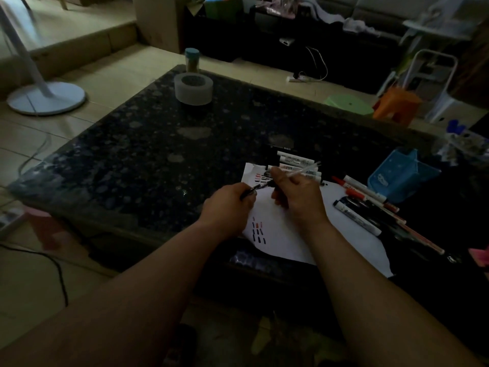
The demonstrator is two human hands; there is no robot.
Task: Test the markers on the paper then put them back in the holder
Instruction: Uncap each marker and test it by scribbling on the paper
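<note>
A white sheet of paper (285, 234) with short red and black test strokes lies on the dark table (158, 154) at its near right. Over the paper, my right hand (296, 194) holds a clear-barrelled pen (304, 170) whose dark tip points left. My left hand (227, 205) pinches a small dark cap (250, 192) just beside that tip. A row of white markers (299, 161) lies beyond my hands. More markers and pens (365, 205) lie loose at the paper's right. The blue holder (399, 176) rests tipped on the table further right.
A wide roll of tape (193, 88) and a jar with a blue lid (191, 59) stand at the table's far left corner. A fan base (46, 98), green and orange stools (370, 104) and cables lie on the floor around the table.
</note>
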